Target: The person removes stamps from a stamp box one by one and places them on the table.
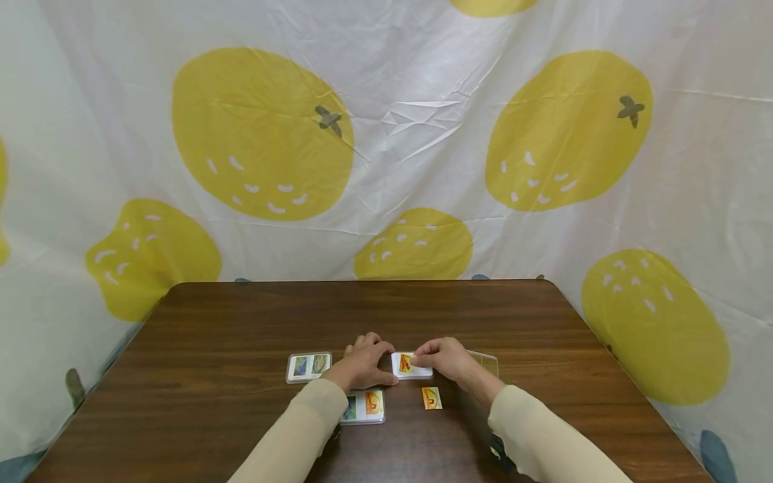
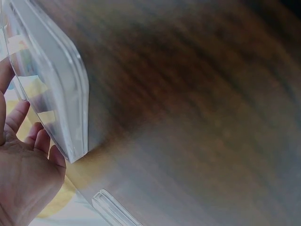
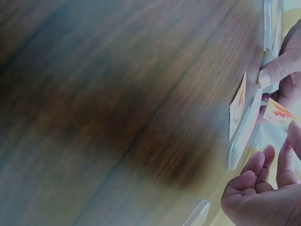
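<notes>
My right hand (image 1: 449, 360) pinches a small orange-yellow stamp (image 3: 278, 114) between thumb and index finger, over a white card (image 1: 426, 373). In the right wrist view, the other fingers curl loosely. At the card's left end, my left hand (image 1: 364, 362) holds it by its edges, thumb on the near side and index finger at the far corner. A second orange-yellow stamp (image 1: 431, 398) with a similar picture lies on the table just nearer than the card. The held stamp's exact contact with the card cannot be told.
Left of the hands lies a clear case (image 1: 292, 378) with two pictures on white. A similar case (image 1: 364, 420) sits nearer, partly behind the left forearm. Another clear case (image 1: 490, 363) shows behind the right wrist. The brown table (image 1: 241, 322) meets a fruit-patterned curtain (image 1: 417, 168).
</notes>
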`<state>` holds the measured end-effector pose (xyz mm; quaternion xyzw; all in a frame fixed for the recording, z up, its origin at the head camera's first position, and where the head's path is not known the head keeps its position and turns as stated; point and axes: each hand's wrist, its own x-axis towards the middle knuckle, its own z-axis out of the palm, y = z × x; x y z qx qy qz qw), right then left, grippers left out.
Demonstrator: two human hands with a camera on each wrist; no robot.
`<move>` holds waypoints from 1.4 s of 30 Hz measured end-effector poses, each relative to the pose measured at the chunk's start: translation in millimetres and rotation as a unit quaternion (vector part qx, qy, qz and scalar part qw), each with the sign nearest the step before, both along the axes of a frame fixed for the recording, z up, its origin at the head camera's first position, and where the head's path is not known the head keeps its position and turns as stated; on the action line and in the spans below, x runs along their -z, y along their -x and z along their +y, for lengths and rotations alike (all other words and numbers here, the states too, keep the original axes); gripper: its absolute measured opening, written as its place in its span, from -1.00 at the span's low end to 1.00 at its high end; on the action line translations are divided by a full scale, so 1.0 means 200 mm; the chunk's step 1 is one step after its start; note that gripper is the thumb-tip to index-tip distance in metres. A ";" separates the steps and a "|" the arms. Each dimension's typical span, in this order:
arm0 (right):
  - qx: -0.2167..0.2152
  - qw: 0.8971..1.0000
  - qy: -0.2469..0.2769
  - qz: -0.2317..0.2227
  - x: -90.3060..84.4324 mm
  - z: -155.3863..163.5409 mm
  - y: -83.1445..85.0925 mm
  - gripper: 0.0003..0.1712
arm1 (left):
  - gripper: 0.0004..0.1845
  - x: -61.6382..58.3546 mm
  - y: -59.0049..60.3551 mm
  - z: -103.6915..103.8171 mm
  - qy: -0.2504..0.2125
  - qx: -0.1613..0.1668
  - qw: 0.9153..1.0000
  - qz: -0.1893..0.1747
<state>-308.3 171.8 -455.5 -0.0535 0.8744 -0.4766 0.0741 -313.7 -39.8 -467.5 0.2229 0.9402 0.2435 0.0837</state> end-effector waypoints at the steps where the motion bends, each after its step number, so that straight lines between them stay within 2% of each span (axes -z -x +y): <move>1: -0.001 1.000 0.000 -0.002 0.00 0.00 0.00 -0.87 | -0.38 0.00 0.00 0.00 0.000 0.000 1.000 0.000; 11: -0.008 1.000 0.014 -0.020 -0.02 0.03 -0.04 -0.87 | -0.38 0.00 0.00 0.00 -0.006 0.002 1.000 0.002; 18: -0.044 0.998 0.017 -0.044 -0.01 0.04 -0.07 -0.85 | -0.39 0.00 0.00 0.00 -0.007 0.004 1.000 0.008; 22: -0.064 0.997 0.013 -0.037 -0.01 0.04 -0.09 -0.83 | -0.39 0.00 0.00 0.00 -0.007 0.004 1.000 0.012; 32: -0.081 0.996 0.005 -0.031 0.00 0.05 -0.12 -0.85 | -0.39 0.00 0.00 0.00 -0.004 0.004 1.000 0.007; 39: -0.095 0.994 0.006 -0.045 0.00 0.03 -0.16 -0.85 | -0.38 0.01 0.01 0.00 -0.003 0.004 1.000 0.006; 42: -0.102 0.994 0.005 -0.031 0.01 0.03 -0.17 -0.85 | -0.38 0.01 0.00 0.00 -0.005 0.007 1.000 0.009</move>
